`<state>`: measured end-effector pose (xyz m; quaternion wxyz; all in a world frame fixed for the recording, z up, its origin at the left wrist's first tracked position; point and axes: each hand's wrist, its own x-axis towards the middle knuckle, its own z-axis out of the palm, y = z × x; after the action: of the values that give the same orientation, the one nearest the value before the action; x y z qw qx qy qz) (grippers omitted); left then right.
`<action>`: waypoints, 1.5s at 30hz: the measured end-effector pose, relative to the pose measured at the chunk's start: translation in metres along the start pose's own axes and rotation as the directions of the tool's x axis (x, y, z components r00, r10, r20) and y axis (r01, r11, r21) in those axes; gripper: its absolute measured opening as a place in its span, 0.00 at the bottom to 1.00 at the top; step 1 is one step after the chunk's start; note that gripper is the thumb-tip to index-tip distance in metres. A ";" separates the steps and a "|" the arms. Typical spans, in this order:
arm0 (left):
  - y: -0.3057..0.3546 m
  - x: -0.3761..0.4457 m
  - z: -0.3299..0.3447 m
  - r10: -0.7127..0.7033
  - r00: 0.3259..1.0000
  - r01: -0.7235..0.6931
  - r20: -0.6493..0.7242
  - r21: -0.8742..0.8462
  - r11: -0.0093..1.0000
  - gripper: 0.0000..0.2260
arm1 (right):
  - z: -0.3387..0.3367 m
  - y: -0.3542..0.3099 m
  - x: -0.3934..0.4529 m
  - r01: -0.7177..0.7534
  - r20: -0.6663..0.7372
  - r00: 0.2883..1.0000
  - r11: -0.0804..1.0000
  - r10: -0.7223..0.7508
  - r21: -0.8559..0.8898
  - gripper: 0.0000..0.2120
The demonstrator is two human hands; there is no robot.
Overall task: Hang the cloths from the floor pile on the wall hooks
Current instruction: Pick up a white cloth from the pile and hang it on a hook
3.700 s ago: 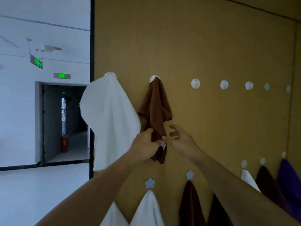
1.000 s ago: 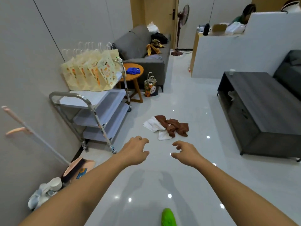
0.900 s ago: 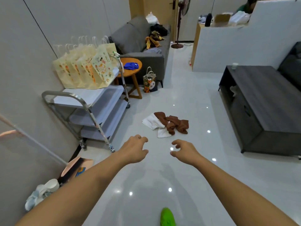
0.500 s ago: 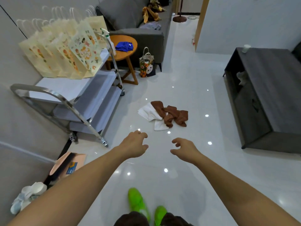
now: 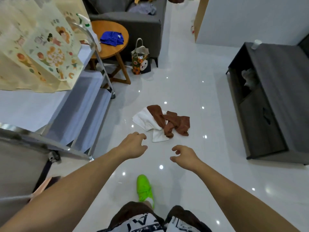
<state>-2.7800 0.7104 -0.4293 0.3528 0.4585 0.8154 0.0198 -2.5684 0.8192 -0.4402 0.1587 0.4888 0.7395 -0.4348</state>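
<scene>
You've stepped closer to the pile [image 5: 161, 123], which lies just ahead, nearest your left hand [image 5: 133, 145]; both it and your right hand [image 5: 183, 156] hang loose, empty.

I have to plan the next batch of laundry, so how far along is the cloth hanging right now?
Done: nothing can be judged, since the wall hooks are out of view. In hand: nothing; the left hand and right hand are both empty, fingers loosely curled, reaching toward the pile without touching it. Left: a white cloth and brown cloth lie tangled on the floor, the brown partly over the white.
</scene>
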 end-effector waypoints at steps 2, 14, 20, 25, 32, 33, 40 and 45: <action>-0.010 0.024 -0.011 -0.014 1.000 0.014 0.028 -0.008 1.000 0.23 | -0.007 -0.015 0.025 -0.017 0.002 1.000 1.000 0.017 0.001 0.24; -0.033 0.157 -0.042 -0.146 0.979 0.161 0.139 -0.099 0.982 0.22 | -0.030 -0.037 0.167 -0.101 0.118 0.988 0.995 0.099 0.009 0.20; -0.035 0.230 -0.040 -0.278 0.935 0.311 0.218 -0.131 0.941 0.20 | -0.038 -0.025 0.261 -0.174 0.207 0.966 0.982 0.155 0.078 0.18; -0.043 0.297 -0.022 -0.368 0.898 0.410 0.242 -0.152 0.899 0.18 | -0.042 -0.004 0.348 -0.214 0.253 0.949 0.974 0.190 0.072 0.17; -0.072 0.384 0.050 -0.395 0.863 0.473 0.313 -0.231 0.850 0.16 | 0.002 0.039 0.483 -0.321 0.193 0.934 0.943 0.301 0.084 0.13; -0.078 0.395 0.063 -0.388 0.862 0.474 0.326 -0.250 0.844 0.16 | 0.015 0.046 0.500 -0.341 0.196 0.927 0.936 0.320 0.086 0.13; -0.147 0.474 0.162 -0.391 0.823 0.526 0.413 -0.290 0.800 0.14 | 0.132 0.094 0.607 -0.425 0.239 0.887 0.902 0.396 0.082 0.14; -0.204 0.516 0.213 -0.351 0.820 0.499 0.452 -0.263 0.826 0.13 | 0.222 0.119 0.682 -0.502 0.240 0.851 0.857 0.467 0.112 0.19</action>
<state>-2.9734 0.9234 -0.9491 0.5803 0.1811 0.7940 0.0019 -2.8304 1.0582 -1.0752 0.2960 0.6245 0.5315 -0.4898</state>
